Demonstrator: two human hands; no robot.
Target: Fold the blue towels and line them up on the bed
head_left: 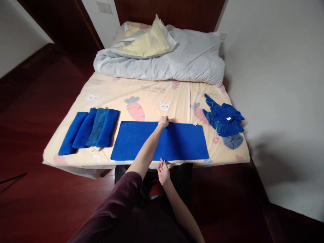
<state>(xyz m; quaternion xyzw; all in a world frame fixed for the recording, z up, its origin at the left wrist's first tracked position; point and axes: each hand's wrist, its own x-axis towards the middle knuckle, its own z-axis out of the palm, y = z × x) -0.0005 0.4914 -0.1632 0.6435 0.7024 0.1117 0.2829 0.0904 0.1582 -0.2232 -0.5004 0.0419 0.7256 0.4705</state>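
Note:
A blue towel lies spread out as a long rectangle along the near edge of the bed, with a small white tag on its far edge. My left hand is closed at the middle of that far edge, gripping the cloth; a shallow ridge runs through the towel beside it. At the near edge, my right hand is turned palm up with its fingers apart, the fingertips touching or just under the towel's border. To the left, several folded blue towels overlap in a row, one of them duller.
On the right of the bed sits a crumpled heap of blue cloths with a grey-blue cloth beside it. A rolled grey quilt and a yellow pillow lie at the back of the patterned bed sheet. A wall rises at the right.

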